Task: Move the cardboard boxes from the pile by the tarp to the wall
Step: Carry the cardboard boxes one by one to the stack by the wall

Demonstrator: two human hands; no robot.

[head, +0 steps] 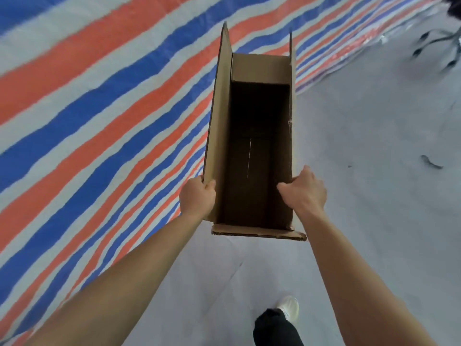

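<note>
Left hand [197, 196] and right hand [304, 189] grip the near side walls of an open, empty cardboard box [252, 136], its long axis pointing away alongside the striped tarp [99, 108] on the left.

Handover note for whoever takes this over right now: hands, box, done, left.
Left hand grips the cardboard box by its left wall; right hand grips the right wall.
Box is held out in front, open end towards the camera, nothing seen inside, above the tarp edge and grey floor.
Done: one box in hand.
Left: carry it to the wall; wall and pile are out of view.
</note>
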